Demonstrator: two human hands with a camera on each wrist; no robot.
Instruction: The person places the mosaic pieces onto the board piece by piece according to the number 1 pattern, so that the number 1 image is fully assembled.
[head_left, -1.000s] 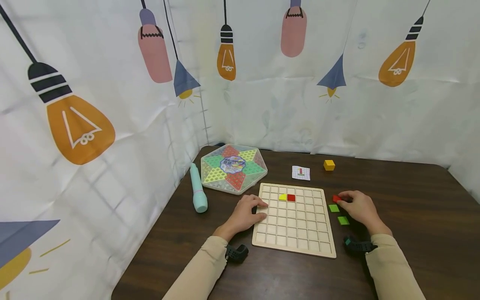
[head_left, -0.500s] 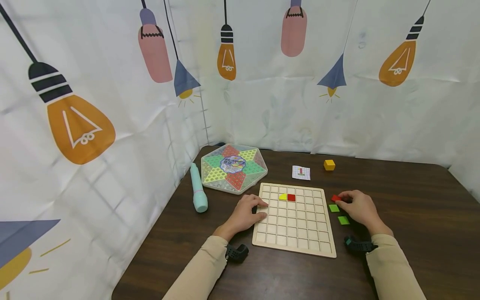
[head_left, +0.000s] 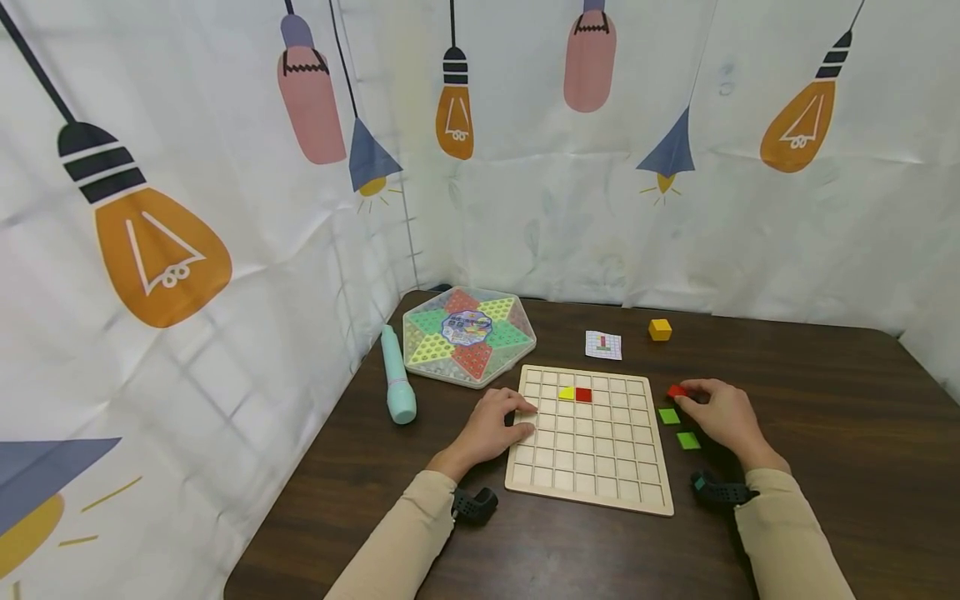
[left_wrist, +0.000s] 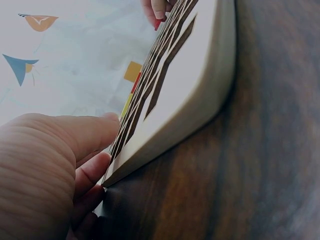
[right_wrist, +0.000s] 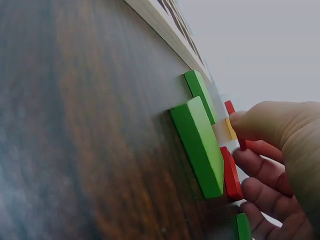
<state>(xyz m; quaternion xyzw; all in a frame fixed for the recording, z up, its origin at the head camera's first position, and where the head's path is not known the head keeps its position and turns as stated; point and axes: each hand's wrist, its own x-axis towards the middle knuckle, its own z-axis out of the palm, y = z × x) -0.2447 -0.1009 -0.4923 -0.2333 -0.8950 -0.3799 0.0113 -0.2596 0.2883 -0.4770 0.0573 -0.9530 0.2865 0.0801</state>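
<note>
My right hand (head_left: 723, 412) pinches a red tile (right_wrist: 243, 142) between thumb and fingers, just right of the wooden grid board (head_left: 585, 467). Below that hand in the right wrist view lies another red tile (right_wrist: 231, 175). Green tiles (head_left: 669, 416) lie beside the board's right edge. My left hand (head_left: 487, 427) rests at the board's left edge, thumb and index finger apart and touching it. In the board's upper part sit a yellow piece (head_left: 567, 393) with a slanted side and a red square (head_left: 583, 395).
Behind the board lie a small printed grid card (head_left: 603, 345) and a yellow cube (head_left: 660, 330). A hexagonal Chinese checkers box (head_left: 469, 337) and a pale turquoise bottle-shaped object (head_left: 397, 375) stand at the left. A printed curtain (head_left: 525, 208) rises behind the table.
My right hand has shifted the pinched red tile slightly away from me, further from the green tiles. My left hand stays at the board's edge.
</note>
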